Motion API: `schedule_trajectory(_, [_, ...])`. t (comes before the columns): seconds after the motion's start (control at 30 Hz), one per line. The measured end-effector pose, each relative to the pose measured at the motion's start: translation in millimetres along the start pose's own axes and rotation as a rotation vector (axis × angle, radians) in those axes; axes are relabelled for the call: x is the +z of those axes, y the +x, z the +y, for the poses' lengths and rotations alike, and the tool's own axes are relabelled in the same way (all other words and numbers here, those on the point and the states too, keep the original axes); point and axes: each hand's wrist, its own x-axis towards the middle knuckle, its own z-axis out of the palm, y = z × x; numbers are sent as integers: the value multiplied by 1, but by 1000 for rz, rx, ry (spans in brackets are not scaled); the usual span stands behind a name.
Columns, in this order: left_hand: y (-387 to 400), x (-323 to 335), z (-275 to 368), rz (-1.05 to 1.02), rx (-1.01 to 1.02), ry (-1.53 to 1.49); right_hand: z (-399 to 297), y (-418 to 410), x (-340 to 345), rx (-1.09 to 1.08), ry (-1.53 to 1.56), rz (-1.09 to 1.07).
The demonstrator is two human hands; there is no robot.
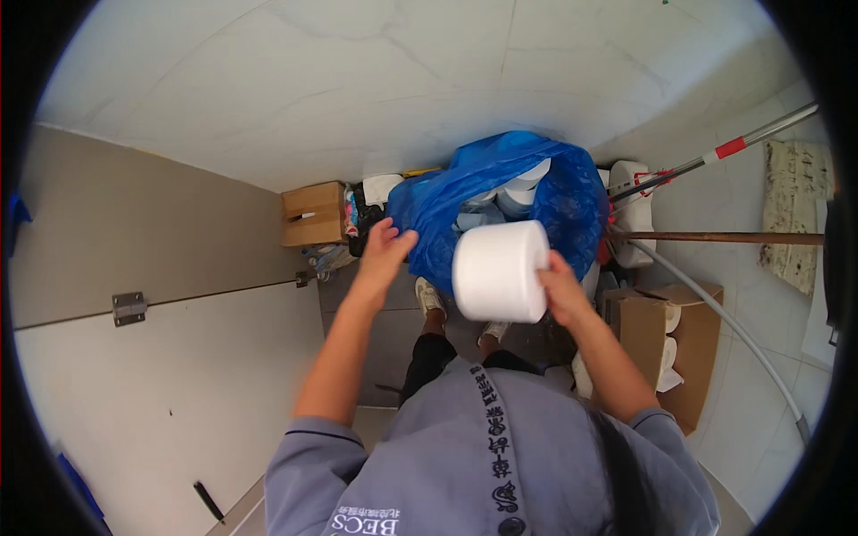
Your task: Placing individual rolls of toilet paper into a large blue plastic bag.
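Note:
A large white toilet paper roll [499,271] is gripped at its right end by my right hand [565,288], in front of the mouth of a blue plastic bag [436,208]. More white rolls [519,197] lie inside the bag. My left hand [387,258] is raised at the bag's left side with its fingers apart and nothing in it. Whether its fingertips touch the bag, I cannot tell.
A cardboard box [314,214] stands left of the bag. At right is an open cardboard box [700,362] with rolls inside. Several poles, one brown [724,237], and a grey hose [730,321] reach in from the right. A hinged partition [174,362] stands at left.

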Motion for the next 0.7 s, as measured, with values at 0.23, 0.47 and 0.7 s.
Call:
schedule_trajectory(0.23, [75, 58, -141, 278, -37, 687, 30, 71, -44, 49, -155, 431])
schedule_trajectory(0.47, [68, -1, -117, 286, -40, -73, 107, 170, -59, 4, -381, 513])
schedule_trajectory(0.7, [51, 3, -45, 157, -62, -133, 117, 220, 12, -88, -823, 422])
